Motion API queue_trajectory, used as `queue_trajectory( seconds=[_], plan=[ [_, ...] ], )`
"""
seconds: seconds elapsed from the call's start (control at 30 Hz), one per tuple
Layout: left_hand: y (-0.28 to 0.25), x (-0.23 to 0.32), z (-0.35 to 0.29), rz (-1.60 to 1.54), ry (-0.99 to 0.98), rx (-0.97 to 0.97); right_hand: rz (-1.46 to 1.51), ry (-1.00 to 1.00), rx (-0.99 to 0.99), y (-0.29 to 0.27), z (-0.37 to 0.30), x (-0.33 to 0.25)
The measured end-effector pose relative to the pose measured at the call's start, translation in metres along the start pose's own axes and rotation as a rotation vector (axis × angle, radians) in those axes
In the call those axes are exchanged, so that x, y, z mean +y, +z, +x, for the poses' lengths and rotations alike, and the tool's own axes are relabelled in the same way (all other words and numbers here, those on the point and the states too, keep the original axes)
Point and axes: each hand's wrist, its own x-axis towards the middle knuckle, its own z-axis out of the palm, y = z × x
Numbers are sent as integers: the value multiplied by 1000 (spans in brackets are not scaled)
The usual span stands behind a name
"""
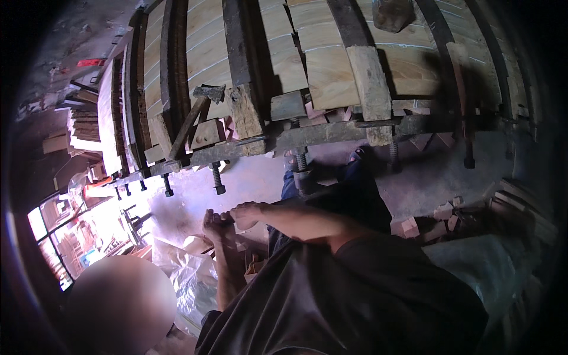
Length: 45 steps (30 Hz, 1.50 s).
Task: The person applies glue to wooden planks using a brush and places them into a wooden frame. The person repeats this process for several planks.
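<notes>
Out in front of my body, to the left of my legs, both hands are brought together. My left hand (218,227) is curled into a fist, with its forearm rising from below. Reaching across from the right, my right hand (246,215) is closed beside it, the two touching or nearly so. Whatever lies in the fingers is too small or hidden to make out. Nearest to them is a clamp screw (218,178) hanging from a long metal bar (316,135). Above the bar lie glued wooden panels (331,74) under dark clamp bars (239,44).
A hammer (198,112) leans on the panels' near edge. Wooden blocks (370,89) sit under the clamps; a brown lump (393,15) rests farther back. Plastic sheeting (189,278) lies lower left, near a blurred round shape (121,305). Wood offcuts (441,219) are piled at right.
</notes>
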Motion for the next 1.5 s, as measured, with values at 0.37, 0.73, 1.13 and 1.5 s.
queue_trajectory(
  seconds=[0.37, 0.73, 1.13, 1.5],
  plan=[
    [40, -10, -67, 59, 248, -34, -25, -110, -16, -3, -42, -3],
    [62, -13, -95, 41, 327, 87, -18, -116, 0, -6, -60, -12],
    [55, -6, -107, -28, 146, -36, 67, -75, 93, -1, -73, -11],
    [22, 12, -89, 23, -265, -630, -23, 301, 194, 15, -103, 74]
  ],
)
